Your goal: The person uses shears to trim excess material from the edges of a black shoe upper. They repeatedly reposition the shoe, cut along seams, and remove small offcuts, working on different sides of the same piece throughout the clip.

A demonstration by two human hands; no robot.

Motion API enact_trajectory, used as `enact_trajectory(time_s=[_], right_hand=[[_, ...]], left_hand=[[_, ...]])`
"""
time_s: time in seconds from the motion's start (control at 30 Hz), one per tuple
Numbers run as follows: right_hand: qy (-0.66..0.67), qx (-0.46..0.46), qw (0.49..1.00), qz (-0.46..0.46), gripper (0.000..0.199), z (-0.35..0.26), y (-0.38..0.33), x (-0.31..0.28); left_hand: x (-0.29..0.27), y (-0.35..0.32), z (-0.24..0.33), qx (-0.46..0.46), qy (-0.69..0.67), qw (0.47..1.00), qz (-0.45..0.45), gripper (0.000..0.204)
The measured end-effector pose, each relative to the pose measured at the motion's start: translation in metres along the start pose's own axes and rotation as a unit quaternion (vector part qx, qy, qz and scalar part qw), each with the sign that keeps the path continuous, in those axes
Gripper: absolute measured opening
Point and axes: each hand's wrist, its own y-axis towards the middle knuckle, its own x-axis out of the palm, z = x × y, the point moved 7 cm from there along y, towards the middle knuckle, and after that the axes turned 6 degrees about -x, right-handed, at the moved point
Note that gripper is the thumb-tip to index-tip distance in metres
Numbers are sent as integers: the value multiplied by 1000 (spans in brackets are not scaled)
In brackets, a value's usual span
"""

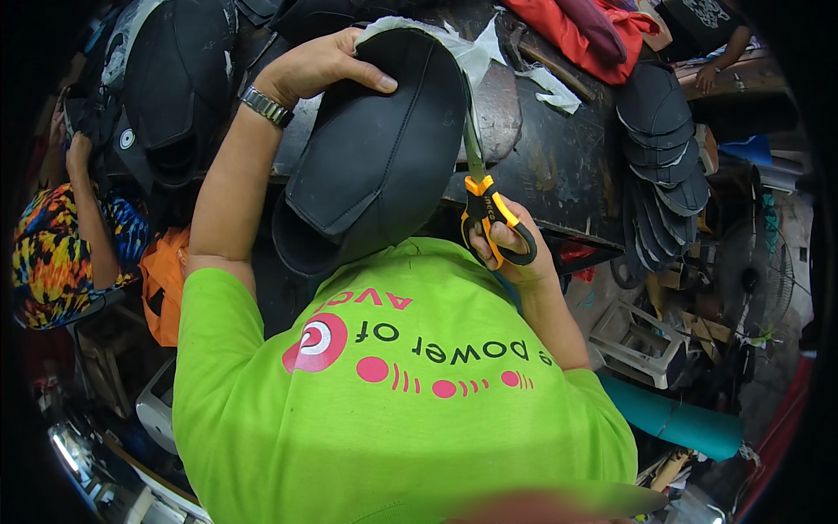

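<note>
My left hand grips the top edge of a black stitched piece, thumb on its face. This rounded, shell-like piece has a seam down its middle and a hollow opening at its lower left; I cannot tell its exact kind. White fabric sticks out along its far edge. My right hand is closed round the yellow-and-black handles of a pair of scissors. The blades point up along the right edge of the black piece, beside the white fabric; their tips are hard to make out.
A dark worktable lies ahead, with white scraps and red cloth. Similar black pieces hang stacked at the right. A larger one is far left. Another person's hand shows at left. A teal roll lies lower right.
</note>
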Motion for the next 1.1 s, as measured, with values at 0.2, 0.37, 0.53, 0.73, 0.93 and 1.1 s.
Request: enact_trajectory(time_s=[0.2,0.37,0.53,0.73,0.93,1.1], right_hand=[[-3,-7,1000,-23,71,-6,4,2],[-17,5,999,-50,79,-8,3,2],[-43,18,993,-106,83,-5,4,5],[1,-17,994,-107,83,-1,4,10],[-12,-20,995,-95,80,-4,3,9],[-49,-13,998,-36,70,-7,4,3]], left_hand=[[7,1,2,-2,49,998,-30,47],[5,-5,7,11,41,999,-19,47],[9,-8,6,17,55,998,-38,48],[11,-8,7,3,37,998,-43,44],[16,-10,9,-14,58,997,-52,42],[18,-8,8,-15,15,999,-40,41]])
